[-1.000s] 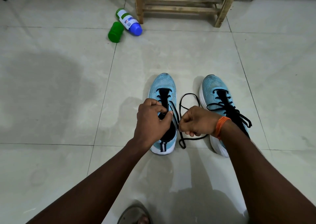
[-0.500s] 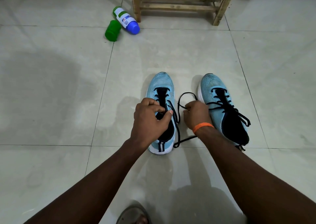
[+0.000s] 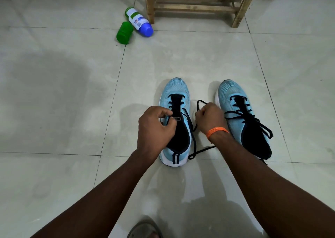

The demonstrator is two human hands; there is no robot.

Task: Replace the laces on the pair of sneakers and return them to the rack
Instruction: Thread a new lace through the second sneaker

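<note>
Two light blue sneakers stand side by side on the tiled floor, toes pointing away. On the left sneaker (image 3: 176, 90) a black lace (image 3: 193, 143) runs through the lower eyelets only, and its loose end loops on the floor between the shoes. My left hand (image 3: 154, 129) pinches a lace end at the sneaker's left eyelets, beside the tongue. My right hand (image 3: 209, 118), with an orange band at the wrist, grips the other part of the lace between the two shoes. The right sneaker (image 3: 233, 96) is fully laced in black, its ends lying loose.
A wooden shoe rack (image 3: 195, 3) stands at the far wall. Left of it lie a green cup (image 3: 124, 32) and a white bottle with a blue cap (image 3: 140, 22). A sandalled foot (image 3: 145, 230) shows at the bottom edge.
My right hand has moved forward and right, away from the left sneaker, drawing the lace loop with it. My left hand has slid to the sneaker's left side, uncovering the tongue.
</note>
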